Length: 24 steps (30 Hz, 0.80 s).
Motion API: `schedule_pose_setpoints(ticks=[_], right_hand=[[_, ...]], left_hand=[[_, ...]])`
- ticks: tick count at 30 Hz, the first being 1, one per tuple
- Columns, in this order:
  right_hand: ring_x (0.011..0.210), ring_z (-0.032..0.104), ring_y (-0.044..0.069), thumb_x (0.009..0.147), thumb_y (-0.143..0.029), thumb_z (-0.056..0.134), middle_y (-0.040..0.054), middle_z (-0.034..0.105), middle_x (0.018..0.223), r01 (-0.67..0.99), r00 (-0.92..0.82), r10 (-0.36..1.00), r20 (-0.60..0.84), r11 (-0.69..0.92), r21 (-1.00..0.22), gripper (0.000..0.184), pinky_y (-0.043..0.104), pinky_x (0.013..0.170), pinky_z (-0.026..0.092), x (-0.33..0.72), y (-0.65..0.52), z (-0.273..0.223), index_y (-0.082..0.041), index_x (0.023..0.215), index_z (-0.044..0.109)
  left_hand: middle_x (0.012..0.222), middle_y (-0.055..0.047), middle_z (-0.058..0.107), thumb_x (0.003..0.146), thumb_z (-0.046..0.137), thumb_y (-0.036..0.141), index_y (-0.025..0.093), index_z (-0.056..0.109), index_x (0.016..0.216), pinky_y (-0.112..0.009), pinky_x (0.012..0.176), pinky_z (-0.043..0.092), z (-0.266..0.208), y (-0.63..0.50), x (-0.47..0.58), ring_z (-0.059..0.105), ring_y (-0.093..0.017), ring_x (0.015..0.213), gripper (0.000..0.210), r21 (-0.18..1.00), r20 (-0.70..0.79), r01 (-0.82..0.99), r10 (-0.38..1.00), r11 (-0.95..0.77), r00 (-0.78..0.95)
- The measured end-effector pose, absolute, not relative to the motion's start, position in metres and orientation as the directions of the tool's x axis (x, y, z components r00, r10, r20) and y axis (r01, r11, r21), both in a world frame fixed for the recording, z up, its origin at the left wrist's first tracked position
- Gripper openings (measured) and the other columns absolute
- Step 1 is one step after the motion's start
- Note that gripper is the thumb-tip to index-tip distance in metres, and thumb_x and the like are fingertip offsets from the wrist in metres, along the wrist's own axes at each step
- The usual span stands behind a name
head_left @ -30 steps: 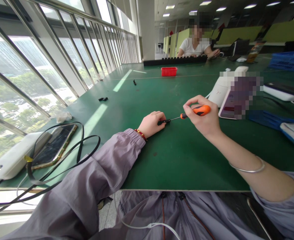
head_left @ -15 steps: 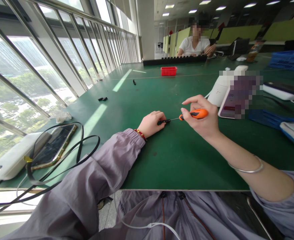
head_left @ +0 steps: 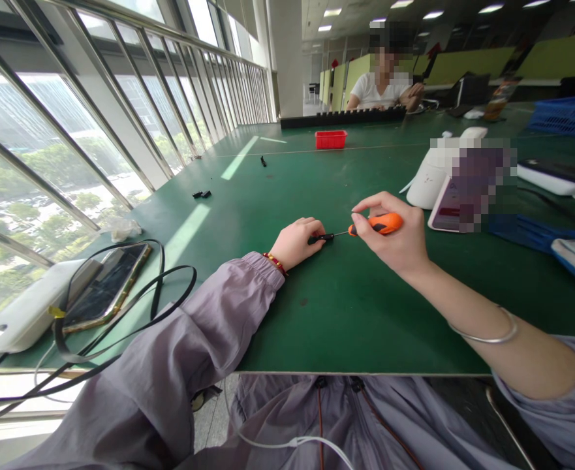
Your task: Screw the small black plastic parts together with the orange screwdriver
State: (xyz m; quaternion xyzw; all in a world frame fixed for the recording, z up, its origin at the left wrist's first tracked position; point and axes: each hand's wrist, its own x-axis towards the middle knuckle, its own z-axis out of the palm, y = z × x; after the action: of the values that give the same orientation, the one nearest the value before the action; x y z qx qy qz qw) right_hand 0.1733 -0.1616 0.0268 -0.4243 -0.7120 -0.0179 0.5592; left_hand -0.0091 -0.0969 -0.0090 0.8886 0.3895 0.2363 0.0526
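My left hand (head_left: 297,243) rests on the green table, its fingers closed on a small black part (head_left: 323,238) whose exact kind I cannot make out. An orange and black screwdriver (head_left: 384,223) lies nearly level in my right hand (head_left: 399,238), held between thumb and fingers. Its thin metal shaft points left and meets the right end of the black part. Farther off on the tabletop are some small black pieces (head_left: 202,194) and another small black piece (head_left: 263,161).
A red bin (head_left: 330,140) stands before a long black rack (head_left: 343,117); a person (head_left: 381,88) sits behind it. To the right are a propped phone (head_left: 468,196), a white device (head_left: 427,176) and a blue basket (head_left: 568,117). A phone (head_left: 106,287) and black cables (head_left: 162,320) lie left.
My right hand has shifted slightly left and its grip on the screwdriver has changed a little. The left hand and the black part stay where they were.
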Motion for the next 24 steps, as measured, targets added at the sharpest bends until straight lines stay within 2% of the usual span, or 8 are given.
schedule_pose_setpoints(ticks=[4,7,10,14,16,19,22,24], right_hand=[[0.061,0.055,0.015,0.072,-0.023,0.061,-0.0015,0.057,0.071,0.611,0.003,0.544,0.839,0.664,-0.432,0.018,0.029,0.059,0.045,0.173,-0.1603,0.0264,-0.024,0.089,0.056],[0.054,0.05,0.014,0.07,-0.024,0.064,-0.0043,0.05,0.064,0.605,0.015,0.557,0.83,0.656,-0.451,0.028,0.029,0.057,0.044,0.173,-0.1596,0.0259,-0.025,0.096,0.055],[0.046,0.043,0.013,0.072,-0.029,0.065,-0.0069,0.042,0.05,0.627,0.002,0.596,0.803,0.625,-0.465,0.016,0.029,0.053,0.04,0.1728,-0.1604,0.0257,-0.024,0.085,0.056],[0.051,0.049,0.014,0.075,-0.031,0.063,-0.0022,0.055,0.055,0.646,0.009,0.571,0.821,0.623,-0.441,0.011,0.03,0.055,0.041,0.1729,-0.1609,0.0256,-0.024,0.07,0.056],[0.056,0.053,0.016,0.074,-0.027,0.063,-0.0006,0.06,0.065,0.638,0.013,0.541,0.841,0.643,-0.424,0.006,0.031,0.057,0.043,0.1732,-0.1602,0.0254,-0.024,0.076,0.058],[0.063,0.056,0.016,0.071,-0.022,0.063,0.0001,0.06,0.076,0.615,0.012,0.516,0.857,0.672,-0.413,0.021,0.032,0.062,0.046,0.1733,-0.1586,0.025,-0.025,0.092,0.057],[0.058,0.052,0.015,0.07,-0.024,0.066,-0.0032,0.052,0.066,0.611,0.007,0.549,0.836,0.659,-0.438,0.031,0.03,0.059,0.045,0.1724,-0.1587,0.0245,-0.025,0.099,0.055],[0.048,0.046,0.013,0.071,-0.028,0.066,-0.0067,0.045,0.054,0.625,0.0,0.59,0.807,0.63,-0.461,0.024,0.03,0.055,0.042,0.1713,-0.16,0.0245,-0.024,0.093,0.056]], left_hand=[[0.09,-0.002,0.064,0.08,0.056,0.023,0.02,0.062,0.086,-0.029,0.076,0.046,-0.0089,-0.0962,-0.0093,0.058,-0.018,0.088,0.009,0.292,0.373,0.666,0.723,-0.686,0.581],[0.089,-0.002,0.064,0.08,0.056,0.023,0.02,0.063,0.086,-0.029,0.076,0.046,-0.0085,-0.0964,-0.0095,0.058,-0.018,0.088,0.01,0.296,0.373,0.664,0.723,-0.687,0.582],[0.089,-0.002,0.064,0.08,0.056,0.023,0.02,0.063,0.087,-0.029,0.076,0.046,-0.0083,-0.0966,-0.0098,0.058,-0.018,0.088,0.01,0.294,0.372,0.662,0.72,-0.689,0.585],[0.089,-0.002,0.064,0.081,0.056,0.023,0.02,0.063,0.087,-0.028,0.076,0.046,-0.0085,-0.0962,-0.0103,0.058,-0.017,0.087,0.01,0.286,0.371,0.662,0.717,-0.693,0.59],[0.089,-0.002,0.063,0.081,0.056,0.023,0.021,0.063,0.087,-0.028,0.076,0.046,-0.0087,-0.0959,-0.0106,0.058,-0.017,0.087,0.01,0.28,0.372,0.661,0.713,-0.696,0.594],[0.089,-0.002,0.063,0.081,0.056,0.023,0.021,0.063,0.087,-0.028,0.075,0.046,-0.009,-0.0956,-0.0112,0.058,-0.017,0.088,0.01,0.27,0.372,0.662,0.71,-0.699,0.597],[0.089,-0.002,0.064,0.082,0.056,0.023,0.02,0.064,0.088,-0.028,0.075,0.046,-0.0092,-0.0956,-0.0116,0.058,-0.018,0.088,0.01,0.266,0.373,0.662,0.708,-0.7,0.599],[0.089,-0.002,0.064,0.082,0.056,0.023,0.02,0.064,0.089,-0.028,0.075,0.045,-0.0094,-0.0956,-0.0118,0.058,-0.018,0.088,0.011,0.265,0.374,0.663,0.708,-0.7,0.599]])
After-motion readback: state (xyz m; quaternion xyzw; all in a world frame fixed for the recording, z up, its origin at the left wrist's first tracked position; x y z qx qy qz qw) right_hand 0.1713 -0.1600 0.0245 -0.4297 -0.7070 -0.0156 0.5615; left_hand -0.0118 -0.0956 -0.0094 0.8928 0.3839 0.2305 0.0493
